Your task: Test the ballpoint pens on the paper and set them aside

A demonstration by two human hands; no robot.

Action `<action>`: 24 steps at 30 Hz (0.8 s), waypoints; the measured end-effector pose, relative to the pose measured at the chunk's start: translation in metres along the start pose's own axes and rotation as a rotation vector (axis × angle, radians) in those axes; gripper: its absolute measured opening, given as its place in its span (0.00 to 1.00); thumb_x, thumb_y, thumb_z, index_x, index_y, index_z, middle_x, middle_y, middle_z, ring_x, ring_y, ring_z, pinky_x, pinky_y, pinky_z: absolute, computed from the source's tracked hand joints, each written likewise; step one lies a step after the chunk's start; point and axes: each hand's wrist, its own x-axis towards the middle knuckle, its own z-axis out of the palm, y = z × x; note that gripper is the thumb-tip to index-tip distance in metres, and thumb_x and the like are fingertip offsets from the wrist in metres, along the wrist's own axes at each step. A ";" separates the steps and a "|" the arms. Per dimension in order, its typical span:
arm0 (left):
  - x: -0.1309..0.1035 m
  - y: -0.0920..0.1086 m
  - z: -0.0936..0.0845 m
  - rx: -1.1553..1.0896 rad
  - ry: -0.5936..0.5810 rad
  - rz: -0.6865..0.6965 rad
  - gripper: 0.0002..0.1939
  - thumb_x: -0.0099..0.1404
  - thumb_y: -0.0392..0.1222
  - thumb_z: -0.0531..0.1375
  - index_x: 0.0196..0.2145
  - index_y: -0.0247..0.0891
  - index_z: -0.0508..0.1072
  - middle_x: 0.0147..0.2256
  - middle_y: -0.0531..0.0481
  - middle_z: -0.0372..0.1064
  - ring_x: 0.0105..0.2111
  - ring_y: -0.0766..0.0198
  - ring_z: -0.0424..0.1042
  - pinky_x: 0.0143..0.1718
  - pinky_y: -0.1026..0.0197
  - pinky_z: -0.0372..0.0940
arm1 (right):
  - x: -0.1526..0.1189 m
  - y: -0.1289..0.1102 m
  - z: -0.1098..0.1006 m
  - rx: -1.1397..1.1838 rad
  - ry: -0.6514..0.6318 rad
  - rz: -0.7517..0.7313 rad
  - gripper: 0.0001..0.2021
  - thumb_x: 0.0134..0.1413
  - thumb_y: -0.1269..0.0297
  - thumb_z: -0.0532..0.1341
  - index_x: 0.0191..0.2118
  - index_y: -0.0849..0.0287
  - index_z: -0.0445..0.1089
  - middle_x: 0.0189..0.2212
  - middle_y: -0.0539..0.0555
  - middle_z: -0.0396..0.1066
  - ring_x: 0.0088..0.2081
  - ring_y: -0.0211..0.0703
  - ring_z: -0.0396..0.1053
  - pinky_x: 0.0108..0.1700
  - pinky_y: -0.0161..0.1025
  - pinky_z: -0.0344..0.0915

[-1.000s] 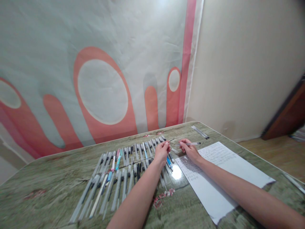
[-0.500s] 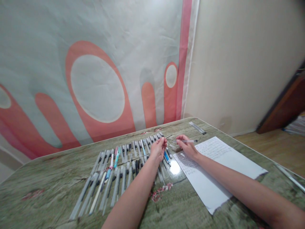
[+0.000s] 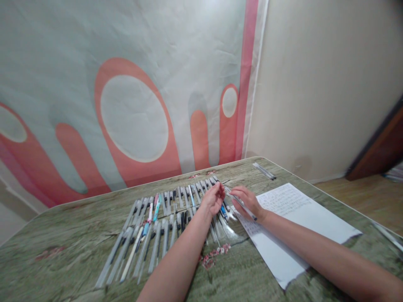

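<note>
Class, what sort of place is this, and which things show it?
Probably a room in a home: a patterned table with rows of pens, a big printed wall hanging and a wood-look floor suggest it.

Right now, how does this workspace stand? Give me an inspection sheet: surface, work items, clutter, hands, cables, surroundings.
Surface: green mottled table, shiny in one spot.
Work items: rows of pens, many translucent; written-on paper at right.
Clutter: small bunch of pens near the far corner; pale slim object at the right edge.
Left hand: fingertips together; whether it holds anything is unclear.
Right hand: holds a slim pen, dark end toward the wrist.
Cables: nothing seen.
Surroundings: printed banner, pale wall, wooden floor.
</note>
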 end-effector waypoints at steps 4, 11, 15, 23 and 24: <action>-0.004 0.002 0.003 -0.012 -0.019 -0.052 0.03 0.56 0.35 0.59 0.30 0.32 0.70 0.24 0.52 0.68 0.24 0.74 0.67 0.29 0.69 0.64 | 0.001 0.000 0.000 -0.018 0.008 0.003 0.15 0.50 0.68 0.54 0.45 0.56 0.62 0.40 0.58 0.65 0.42 0.46 0.65 0.44 0.46 0.64; -0.003 0.002 0.000 -0.034 -0.039 -0.112 0.03 0.57 0.35 0.58 0.30 0.32 0.70 0.25 0.52 0.68 0.25 0.73 0.68 0.31 0.69 0.65 | 0.001 -0.001 0.001 -0.021 -0.010 -0.007 0.15 0.50 0.68 0.54 0.46 0.56 0.62 0.40 0.58 0.65 0.42 0.45 0.65 0.44 0.45 0.65; -0.001 0.001 -0.003 -0.086 -0.073 -0.130 0.04 0.57 0.34 0.58 0.31 0.31 0.71 0.25 0.51 0.69 0.25 0.73 0.68 0.31 0.68 0.66 | 0.001 -0.001 0.001 -0.024 -0.026 -0.014 0.16 0.50 0.70 0.54 0.47 0.55 0.60 0.41 0.58 0.65 0.43 0.45 0.64 0.44 0.45 0.65; -0.002 0.001 -0.003 -0.098 -0.070 -0.143 0.04 0.57 0.34 0.58 0.31 0.31 0.71 0.25 0.50 0.69 0.24 0.72 0.68 0.30 0.69 0.66 | 0.001 0.000 0.002 -0.021 -0.036 -0.019 0.16 0.50 0.70 0.53 0.47 0.55 0.60 0.40 0.57 0.64 0.43 0.45 0.64 0.44 0.45 0.64; -0.002 0.001 -0.002 -0.101 -0.070 -0.145 0.04 0.57 0.33 0.58 0.31 0.31 0.71 0.25 0.50 0.69 0.24 0.72 0.68 0.29 0.68 0.66 | 0.001 0.000 0.002 -0.021 -0.035 -0.020 0.16 0.50 0.70 0.54 0.47 0.55 0.60 0.41 0.57 0.64 0.43 0.45 0.64 0.44 0.45 0.64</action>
